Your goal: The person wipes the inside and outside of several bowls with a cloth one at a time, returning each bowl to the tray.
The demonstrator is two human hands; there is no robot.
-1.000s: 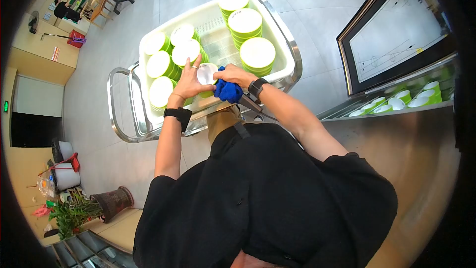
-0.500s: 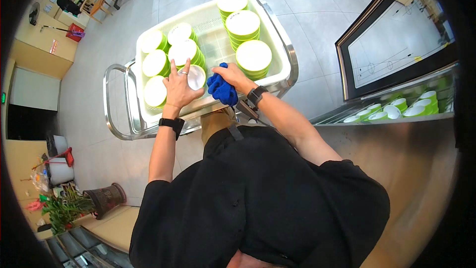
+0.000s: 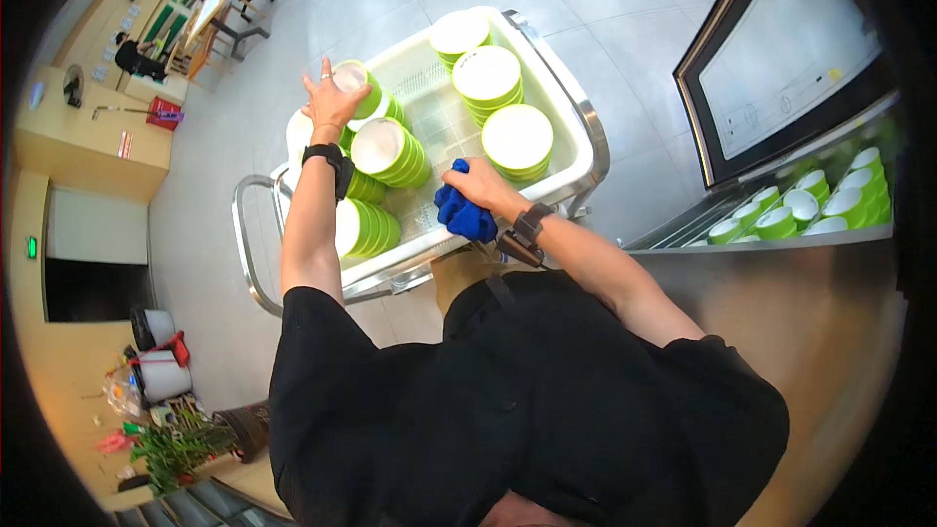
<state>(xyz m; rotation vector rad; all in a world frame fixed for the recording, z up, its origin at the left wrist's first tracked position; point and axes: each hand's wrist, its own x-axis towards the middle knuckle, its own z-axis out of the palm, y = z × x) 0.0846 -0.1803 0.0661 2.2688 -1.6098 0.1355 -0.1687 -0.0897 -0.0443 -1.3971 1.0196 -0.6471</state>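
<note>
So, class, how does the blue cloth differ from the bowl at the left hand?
The blue cloth is one colour; the bowl shows white and green. The cloth is crumpled, while the bowl is round. The right hand grips the cloth; the left hand, fingers spread, is at the bowl. Both are at a hand.

Left arm [image 3: 314, 210] outstretched, left hand [image 3: 335, 102] with fingers [image 3: 326, 71] and thumb spread apart; right arm [image 3: 590, 259], from where I stand, slanting inward, right hand [image 3: 478, 182] curled tight.
</note>
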